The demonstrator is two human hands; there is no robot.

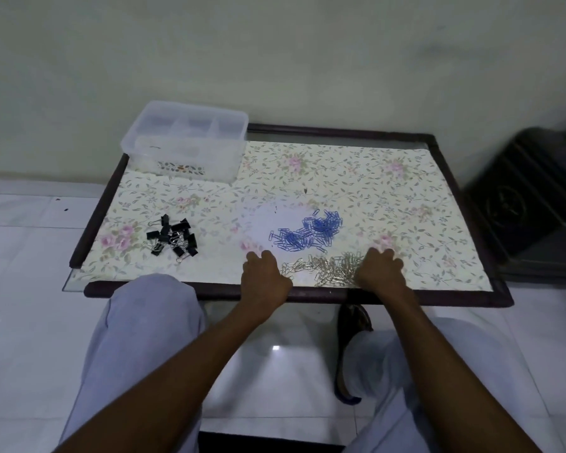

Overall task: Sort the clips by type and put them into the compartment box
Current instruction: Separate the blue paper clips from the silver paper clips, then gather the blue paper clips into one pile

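Low in the centre of the frame, the left hand point(264, 273) and right hand point(380, 269) rest with loosely bent fingers at either end of the silver paper clips point(324, 269), gripping nothing. Blue paper clips point(311, 231) lie just above, black binder clips point(174, 238) at centre left, and the clear compartment box point(185, 140) at upper left of the table point(455, 297).

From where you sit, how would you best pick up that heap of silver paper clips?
Probably by scooping from both ends. The silver paper clips lie in a loose, flat heap near the table's front edge, too small and tangled to pinch singly. The left hand and right hand already flank it, so sweeping them inward should bunch the clips, then curled fingers can lift a handful.
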